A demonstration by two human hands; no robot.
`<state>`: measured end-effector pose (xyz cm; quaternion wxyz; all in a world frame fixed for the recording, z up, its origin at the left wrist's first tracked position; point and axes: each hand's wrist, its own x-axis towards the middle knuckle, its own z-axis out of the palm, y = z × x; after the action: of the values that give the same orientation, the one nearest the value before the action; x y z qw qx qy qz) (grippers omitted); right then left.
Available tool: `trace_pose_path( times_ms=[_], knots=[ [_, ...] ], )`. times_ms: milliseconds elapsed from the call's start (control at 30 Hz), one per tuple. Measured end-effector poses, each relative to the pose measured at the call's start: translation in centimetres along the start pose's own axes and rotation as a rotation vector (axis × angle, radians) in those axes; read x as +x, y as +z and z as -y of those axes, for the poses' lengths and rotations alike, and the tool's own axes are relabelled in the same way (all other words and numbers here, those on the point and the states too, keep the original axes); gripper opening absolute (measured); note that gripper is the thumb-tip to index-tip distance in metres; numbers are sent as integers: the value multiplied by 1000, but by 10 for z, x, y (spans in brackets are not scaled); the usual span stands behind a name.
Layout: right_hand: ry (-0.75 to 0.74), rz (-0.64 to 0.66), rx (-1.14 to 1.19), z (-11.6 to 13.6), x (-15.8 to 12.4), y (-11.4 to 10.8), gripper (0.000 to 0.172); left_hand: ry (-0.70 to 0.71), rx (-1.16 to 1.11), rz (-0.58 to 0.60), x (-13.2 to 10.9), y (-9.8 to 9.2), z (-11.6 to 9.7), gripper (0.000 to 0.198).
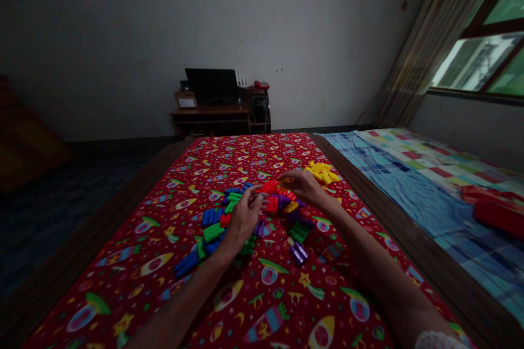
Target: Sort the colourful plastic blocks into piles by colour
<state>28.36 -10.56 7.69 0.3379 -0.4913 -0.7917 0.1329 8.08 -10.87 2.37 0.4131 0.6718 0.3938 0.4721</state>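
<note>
My left hand (244, 214) is closed at the fingertips on a red plastic toy block (268, 187), over a heap of blocks. To the right, my right hand (303, 185) has its fingers pinched close to the red block's far end. Something small and yellowish seems to show there, too unclear to name. Under and around the hands lie blue blocks (213, 216), green blocks (213, 232) and dark purple blocks (295, 217). A shiny purple block (298, 253) lies nearer to me. Part of the heap is hidden behind my left hand.
A pile of yellow blocks (321, 172) lies beyond my right hand. The red patterned cloth (270, 278) covers the table, with a dark wooden edge (393, 229) showing. A bed (393, 180) stands at right; a desk with a monitor (212, 87) is against the wall.
</note>
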Motion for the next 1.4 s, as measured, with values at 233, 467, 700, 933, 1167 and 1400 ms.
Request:
trace_pose_path(
  times_ms=[233,467,700,933,1167,1400],
  knots=[
    [534,-616,-154,-107,-8,-37,35,195,292,64,-11,1,-23,26],
    [608,-505,-277,-122,-16,-41,40,366,448,98,-14,2,-24,28],
    [298,111,-387,-38,-6,-48,27,465,523,82,-6,-7,-17,25],
    [110,502,-641,19,-19,14,27,420,694,-43,11,-53,-19,28],
    [167,310,-409,-29,-4,-21,25,410,794,-167,23,-92,-15,31],
    [405,-341,-625,-103,-15,-35,30,417,823,-191,24,-99,-18,33]
  ],
)
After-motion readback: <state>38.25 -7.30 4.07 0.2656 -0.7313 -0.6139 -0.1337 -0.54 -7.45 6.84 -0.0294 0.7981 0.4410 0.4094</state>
